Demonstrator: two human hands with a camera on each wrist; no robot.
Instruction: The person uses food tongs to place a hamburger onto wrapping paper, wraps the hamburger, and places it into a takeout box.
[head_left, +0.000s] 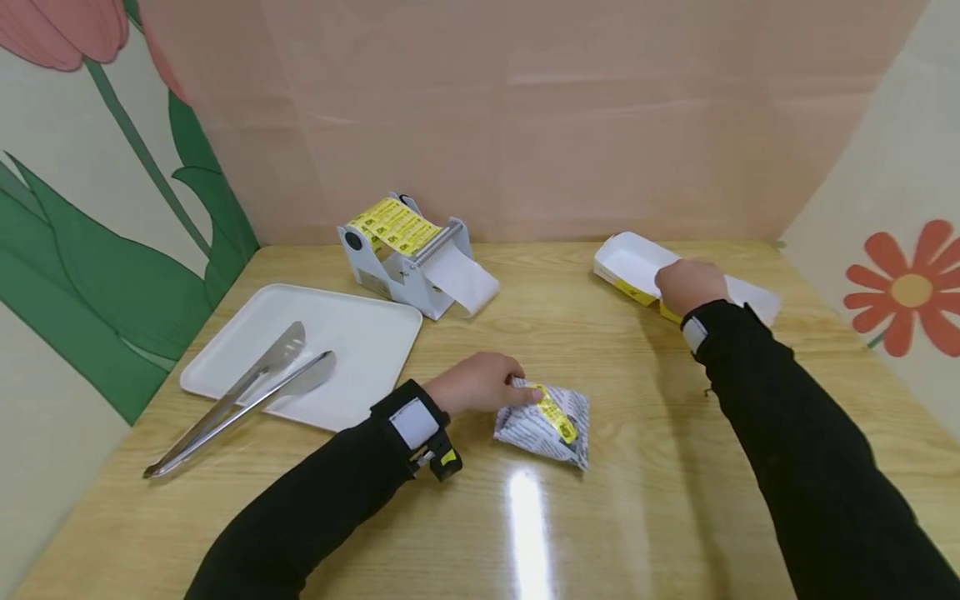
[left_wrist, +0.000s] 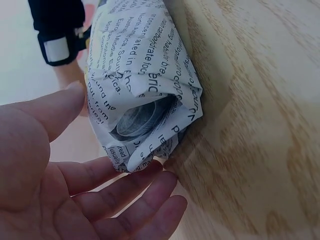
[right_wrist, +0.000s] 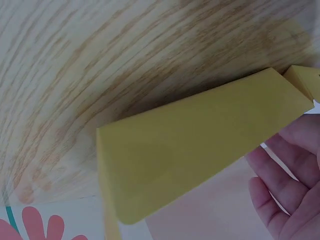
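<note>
A packet wrapped in newsprint-patterned paper [head_left: 528, 429] lies on the table at centre, with a yellow label [head_left: 557, 415] along its top. My left hand [head_left: 480, 383] holds its left end, thumb on top and fingers at the lower edge. In the left wrist view, the packet's folded end [left_wrist: 145, 120] faces the palm. At the back right, my right hand [head_left: 692, 286] grips the near side of an open paper box [head_left: 633, 257], white inside and yellow outside. The right wrist view shows its yellow wall [right_wrist: 200, 145] beside the curled fingers; the thumb is hidden there.
A label dispenser [head_left: 405, 258] with a roll of yellow labels stands at the back, its blank backing strip hanging forward. To the left is a white tray [head_left: 375, 333], with metal tongs [head_left: 232, 408] lying across its front edge. A pinkish wall closes the back.
</note>
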